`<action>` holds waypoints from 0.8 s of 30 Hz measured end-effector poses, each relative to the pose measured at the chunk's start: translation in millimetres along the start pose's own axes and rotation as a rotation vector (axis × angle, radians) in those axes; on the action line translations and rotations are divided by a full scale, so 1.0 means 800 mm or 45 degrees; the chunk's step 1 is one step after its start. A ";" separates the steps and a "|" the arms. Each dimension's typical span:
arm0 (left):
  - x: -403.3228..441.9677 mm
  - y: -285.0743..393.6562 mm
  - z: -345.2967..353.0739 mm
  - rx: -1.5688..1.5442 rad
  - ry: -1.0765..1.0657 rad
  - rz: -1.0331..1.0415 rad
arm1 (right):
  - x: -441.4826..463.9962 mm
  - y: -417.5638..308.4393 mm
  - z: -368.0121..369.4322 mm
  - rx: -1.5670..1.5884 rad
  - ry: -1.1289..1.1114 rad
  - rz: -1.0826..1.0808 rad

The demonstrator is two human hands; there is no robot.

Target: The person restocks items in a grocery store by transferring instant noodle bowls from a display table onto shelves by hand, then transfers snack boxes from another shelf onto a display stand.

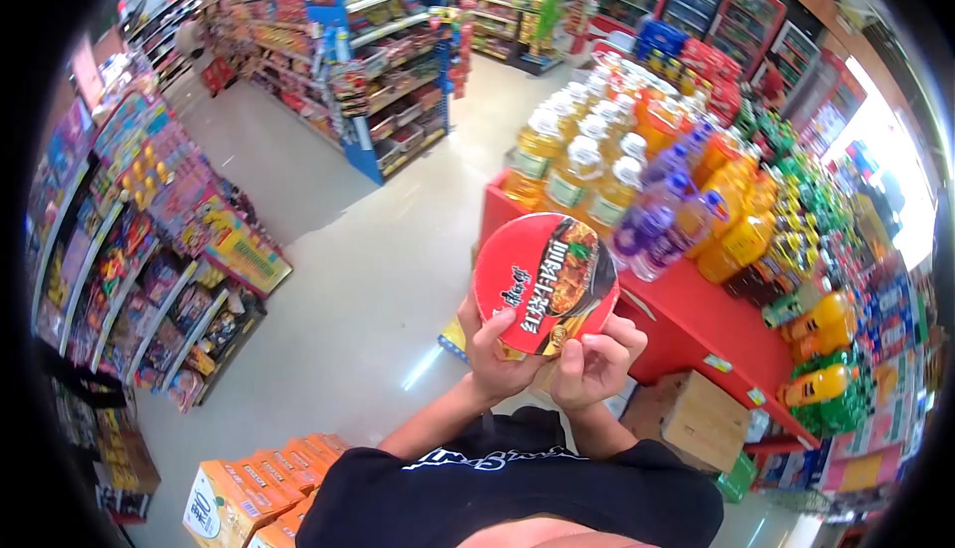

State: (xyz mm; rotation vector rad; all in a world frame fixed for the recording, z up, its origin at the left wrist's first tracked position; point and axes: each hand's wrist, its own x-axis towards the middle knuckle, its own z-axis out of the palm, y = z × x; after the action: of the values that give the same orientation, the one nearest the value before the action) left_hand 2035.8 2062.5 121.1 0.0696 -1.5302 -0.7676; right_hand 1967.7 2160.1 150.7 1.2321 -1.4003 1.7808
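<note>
An instant noodle cup (512,270) is held up in front of my chest, its round red and black lid tilted toward me. The lid carries large characters and a picture of noodles. My left hand (495,347) grips the cup's lower left side, with the thumb on the lid's edge. On the lower right side, my right hand (597,357) is closed against the rim, its thumb near the edge. The fingers underneath the cup are partly hidden.
A red display table (696,339) stands right, bearing several drink bottles (582,165). Beneath it is a cardboard box (691,419). Snack shelves (149,289) are left, a blue-ended shelf (383,81) ahead, orange cartons (254,488) at lower left. A person (189,41) is far back.
</note>
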 end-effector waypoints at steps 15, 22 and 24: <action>0.134 -0.262 -0.331 0.419 -0.040 -0.218 | -0.009 0.134 0.471 1.276 -0.715 0.822; 0.250 -0.436 -0.435 0.468 0.090 -0.369 | 0.033 0.207 0.696 1.320 -1.006 0.826; 0.276 -0.480 -0.465 0.401 0.069 -0.393 | 0.049 0.231 0.749 1.250 -1.132 0.706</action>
State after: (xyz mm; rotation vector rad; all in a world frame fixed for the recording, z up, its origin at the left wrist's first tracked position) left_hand 2187.2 1504.7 88.1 0.5671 -1.5968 -0.7520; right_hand 1986.0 1532.2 125.5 2.5744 -1.3727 2.6142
